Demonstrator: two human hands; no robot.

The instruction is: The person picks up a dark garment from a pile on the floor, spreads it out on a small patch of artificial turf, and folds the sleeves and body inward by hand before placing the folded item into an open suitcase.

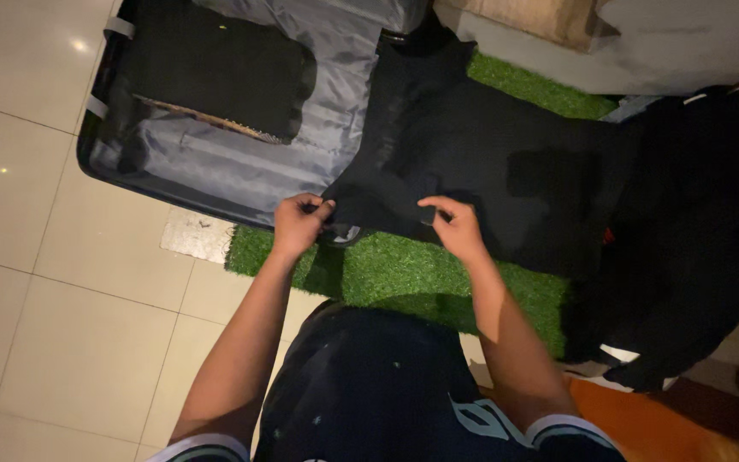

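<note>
A black garment (472, 154) lies spread over a green artificial-grass mat (404, 278), reaching from the suitcase edge to the right. My left hand (298, 224) pinches the garment's near edge at its left corner. My right hand (455, 227) grips the same edge a little to the right. Both hands hold the cloth just above the mat, in front of my knees.
An open suitcase (241, 162) with grey lining lies at the upper left, with a black folded item (215, 73) inside. A heap of dark clothes (694, 231) sits at the right. Pale floor tiles (62, 282) spread to the left. An orange surface (660, 419) shows at the lower right.
</note>
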